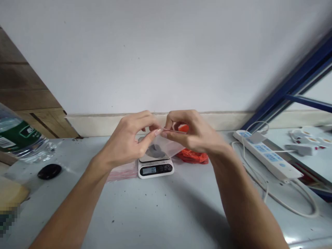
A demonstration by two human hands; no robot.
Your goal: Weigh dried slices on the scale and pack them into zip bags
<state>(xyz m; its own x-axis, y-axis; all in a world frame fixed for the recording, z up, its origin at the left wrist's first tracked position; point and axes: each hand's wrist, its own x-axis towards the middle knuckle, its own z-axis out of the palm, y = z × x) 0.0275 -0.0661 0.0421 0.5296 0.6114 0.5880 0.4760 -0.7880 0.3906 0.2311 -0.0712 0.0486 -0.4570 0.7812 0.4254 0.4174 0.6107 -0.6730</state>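
Pale wall [155, 52] rises behind the light grey-blue table [145, 214] in front of you. Near the centre, the thumb and fingers of your left hand [132, 138] pinch the edge of a clear plastic bag [172, 147]. Your right hand [192, 135] pinches the same edge from its own side, and your two sets of fingertips nearly meet. The bag hangs from them over a small white scale [157, 163], whose display [149, 170] reads 0.0. You cannot tell whether the dark patch on its plate is a reflection.

Taking the scale as the middle of the clock, you have a crumpled red bag [193, 156] at 3 o'clock, partly hidden by your right hand, and flat pinkish plastic [123, 172] just beside the scale at 9. Well apart, towards 9 o'clock, lies a black oval object [49, 171]; near it, towards 10, is a water bottle [18, 136] with a green label. Out past your right arm, at 3, sits a white power strip [272, 157], its cable [313, 207] looping towards 4. A blue frame [293, 71] slants at 2, and brown wood panelling [23, 76] shows at 10.
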